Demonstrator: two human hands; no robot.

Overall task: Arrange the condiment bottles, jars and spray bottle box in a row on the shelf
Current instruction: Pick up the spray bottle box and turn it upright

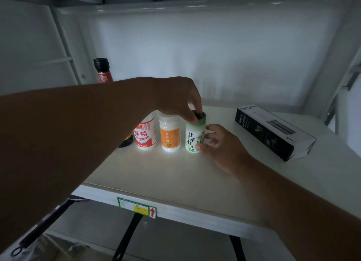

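Observation:
A green-labelled salt jar (193, 138) stands upright on the white shelf (175, 174). My left hand (179, 98) reaches over from the left and pinches its dark cap. My right hand (218, 145) wraps its fingers around the jar's lower right side. To the jar's left stand an orange-labelled jar (169, 136) and a red-and-white jar (145, 134), close together in a row. A dark bottle with a red neck label (103, 71) rises behind my left forearm, which hides most of it. The black spray bottle box (273, 131) lies flat at the right.
A price label with a red arrow (136, 207) is stuck on the shelf's front edge. Black pan handles (127, 239) hang below the shelf. A white back wall and slanted frame struts close in the shelf's rear and sides.

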